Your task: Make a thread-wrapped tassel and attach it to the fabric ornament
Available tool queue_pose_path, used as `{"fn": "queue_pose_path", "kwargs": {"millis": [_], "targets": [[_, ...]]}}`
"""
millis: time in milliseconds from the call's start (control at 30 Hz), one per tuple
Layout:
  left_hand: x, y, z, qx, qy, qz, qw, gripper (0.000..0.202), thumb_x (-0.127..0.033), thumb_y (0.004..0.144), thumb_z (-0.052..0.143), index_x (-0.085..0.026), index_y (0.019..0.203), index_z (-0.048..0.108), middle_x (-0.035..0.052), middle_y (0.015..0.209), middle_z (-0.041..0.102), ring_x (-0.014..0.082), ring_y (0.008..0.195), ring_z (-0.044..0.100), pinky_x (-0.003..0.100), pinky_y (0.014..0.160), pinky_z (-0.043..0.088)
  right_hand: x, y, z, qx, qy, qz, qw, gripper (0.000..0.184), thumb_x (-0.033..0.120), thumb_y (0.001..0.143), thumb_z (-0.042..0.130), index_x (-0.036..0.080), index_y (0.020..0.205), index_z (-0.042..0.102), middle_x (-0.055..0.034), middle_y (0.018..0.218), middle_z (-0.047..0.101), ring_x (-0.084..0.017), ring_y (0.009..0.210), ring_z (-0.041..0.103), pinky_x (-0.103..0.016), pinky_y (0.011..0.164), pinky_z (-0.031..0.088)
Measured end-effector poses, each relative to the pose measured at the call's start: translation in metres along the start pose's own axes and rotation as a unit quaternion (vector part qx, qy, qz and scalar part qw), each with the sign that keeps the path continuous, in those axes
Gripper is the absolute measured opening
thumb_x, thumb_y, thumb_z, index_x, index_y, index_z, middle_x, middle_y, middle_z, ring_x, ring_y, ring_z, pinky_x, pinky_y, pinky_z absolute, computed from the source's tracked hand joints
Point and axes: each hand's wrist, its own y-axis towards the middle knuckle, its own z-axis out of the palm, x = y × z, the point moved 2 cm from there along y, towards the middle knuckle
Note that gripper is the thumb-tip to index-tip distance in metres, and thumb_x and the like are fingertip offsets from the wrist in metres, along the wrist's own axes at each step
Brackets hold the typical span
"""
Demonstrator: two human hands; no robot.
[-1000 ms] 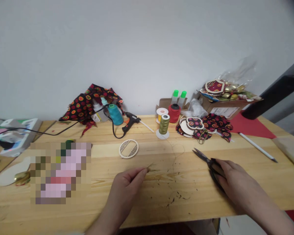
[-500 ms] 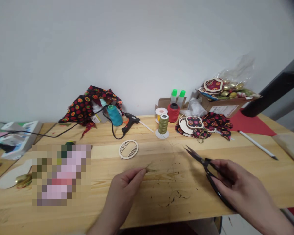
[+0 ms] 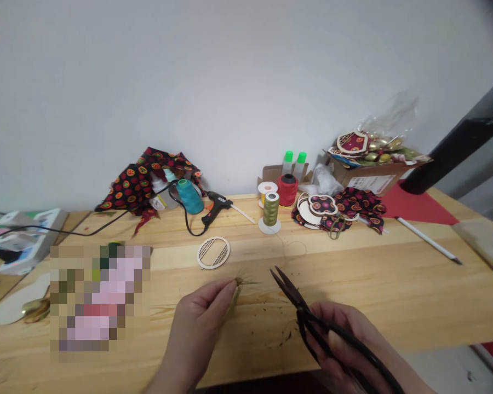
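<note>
Between thumb and forefinger, my left hand [image 3: 203,317] pinches a small olive-green bundle of threads [image 3: 242,282], its loose ends fanning out to the right. My right hand [image 3: 345,339] grips black-handled scissors [image 3: 296,298] by their loops. The blades are slightly parted and point up and left, a short way right of the thread ends. Dark snippets [image 3: 288,334] lie scattered on the wooden table [image 3: 414,306] under the scissors. Beyond my left hand lies an oval wooden lattice frame [image 3: 213,253]. A spool of olive thread [image 3: 271,210] stands behind, with a fine strand trailing from it.
A black glue gun [image 3: 218,208], teal thread cone [image 3: 190,196] and patterned cloth [image 3: 127,186] lie at the back left. Red thread [image 3: 288,190], patterned pieces [image 3: 322,205] and a filled cardboard box [image 3: 370,178] are at the back right. A white pen [image 3: 429,241] lies right.
My right hand has swung the scissors left and nearer the thread ends, and turned its grip. My left hand has shifted slightly left, showing more of the bundle.
</note>
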Motion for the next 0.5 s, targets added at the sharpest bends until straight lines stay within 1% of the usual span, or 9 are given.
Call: {"fn": "queue_pose_path", "kwargs": {"millis": [100,200,267,300,333,367,400,433,500], "targets": [[-0.002,0.0,0.001,0.007,0.01,-0.009,1.0,0.034,-0.044,0.071,0.064,-0.017,0.089,0.075,-0.002,0.044,0.059,0.0148,0.051,0.055,0.022,0.048,0.044,0.0,0.0,0.001,0.003,-0.035,-0.004,0.999,0.054,0.064,0.066,0.063,0.017,0.087,0.046,0.0061,0.057,0.044,-0.002,0.038,0.032,-0.015,0.034,0.022],[-0.003,-0.001,0.003,0.013,0.008,-0.011,1.0,0.033,-0.043,0.071,0.064,-0.018,0.089,0.075,-0.0002,0.049,0.064,0.0168,0.055,0.058,0.023,0.049,0.044,0.003,0.002,0.006,-0.008,-0.038,-0.019,0.999,0.055,0.067,0.066,0.061,0.02,0.089,0.041,0.0059,0.06,0.047,-0.002,0.039,0.03,-0.015,0.035,0.022],[-0.003,-0.001,0.006,0.021,0.002,-0.009,1.0,0.031,-0.042,0.071,0.064,-0.018,0.089,0.076,0.0015,0.054,0.067,0.0183,0.058,0.06,0.023,0.049,0.044,0.009,0.003,0.006,-0.036,-0.057,-0.048,0.997,0.054,0.062,0.064,0.065,0.022,0.089,0.039,0.0058,0.062,0.049,-0.005,0.042,0.035,-0.016,0.038,0.027],[-0.002,-0.001,0.007,0.026,-0.001,-0.008,1.0,0.031,-0.041,0.071,0.064,-0.018,0.089,0.076,0.0023,0.057,0.069,0.0187,0.06,0.061,0.023,0.049,0.044,0.013,0.003,0.003,-0.069,-0.093,-0.065,0.991,0.05,0.056,0.063,0.068,0.023,0.088,0.039,0.0053,0.063,0.05,-0.007,0.046,0.04,-0.017,0.041,0.031],[-0.002,0.0,0.007,0.03,-0.002,-0.008,1.0,0.031,-0.041,0.072,0.064,-0.018,0.089,0.076,0.0028,0.06,0.07,0.0189,0.061,0.061,0.023,0.049,0.044,0.018,0.002,-0.002,-0.112,-0.151,-0.081,0.979,0.045,0.048,0.064,0.07,0.023,0.087,0.04,0.0045,0.065,0.052,-0.009,0.052,0.046,-0.018,0.046,0.036],[-0.001,0.0,0.008,0.032,-0.002,-0.008,0.999,0.031,-0.041,0.072,0.064,-0.018,0.09,0.075,0.003,0.063,0.071,0.0188,0.062,0.061,0.023,0.049,0.044,0.024,0.0,-0.01,-0.157,-0.223,-0.089,0.958,0.039,0.04,0.066,0.07,0.024,0.086,0.041,0.003,0.068,0.054,-0.012,0.06,0.051,-0.021,0.052,0.04],[-0.001,0.001,0.008,0.031,0.0,-0.008,0.999,0.031,-0.041,0.072,0.064,-0.019,0.09,0.075,0.0031,0.065,0.072,0.0185,0.062,0.062,0.023,0.049,0.044,0.03,-0.003,-0.019,-0.214,-0.299,-0.103,0.924,0.034,0.035,0.067,0.067,0.024,0.087,0.042,0.0013,0.073,0.057,-0.014,0.066,0.055,-0.023,0.058,0.043],[0.0,0.001,0.008,0.029,0.0,-0.008,1.0,0.031,-0.041,0.072,0.064,-0.019,0.09,0.075,0.0031,0.067,0.072,0.0183,0.063,0.062,0.022,0.049,0.044,0.034,-0.005,-0.029,-0.244,-0.38,-0.098,0.887,0.029,0.034,0.07,0.063,0.023,0.089,0.044,-0.0008,0.077,0.059,-0.017,0.07,0.057,-0.026,0.061,0.044],[0.0,0.002,0.008,0.025,-0.007,-0.007,1.0,0.03,-0.04,0.072,0.065,-0.018,0.089,0.075,0.0032,0.068,0.073,0.0184,0.063,0.062,0.022,0.05,0.044,0.038,-0.01,-0.049,-0.274,-0.499,-0.068,0.819,0.025,0.036,0.073,0.056,0.022,0.092,0.047,-0.0042,0.08,0.062,-0.02,0.07,0.059,-0.031,0.062,0.045]]}}
